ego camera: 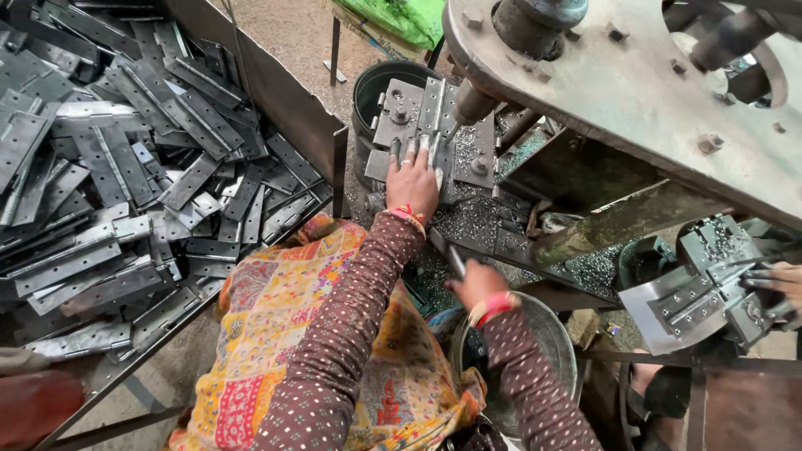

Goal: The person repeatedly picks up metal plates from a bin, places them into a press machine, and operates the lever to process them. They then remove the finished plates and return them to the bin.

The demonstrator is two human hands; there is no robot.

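Observation:
My left hand (413, 179) lies flat, fingers spread, on a grey steel hinge (432, 113) that rests on the machine's fixture plate (397, 117), just under a round tool spindle (474, 104). My right hand (476, 284) is lower and nearer to me, closed around a narrow metal piece (456, 260) above a steel bucket (551, 334); whether that piece is a hinge or a lever I cannot tell. Both arms wear dark dotted sleeves and red wrist bands.
A large tray at left holds a heap of several steel hinges (125, 167). Metal chips (476, 219) cover the machine bed. A heavy machine plate (626, 83) overhangs at top right. Another person's hand (777, 280) rests on a second fixture (697, 292) at right. A dark bucket (372, 83) stands behind.

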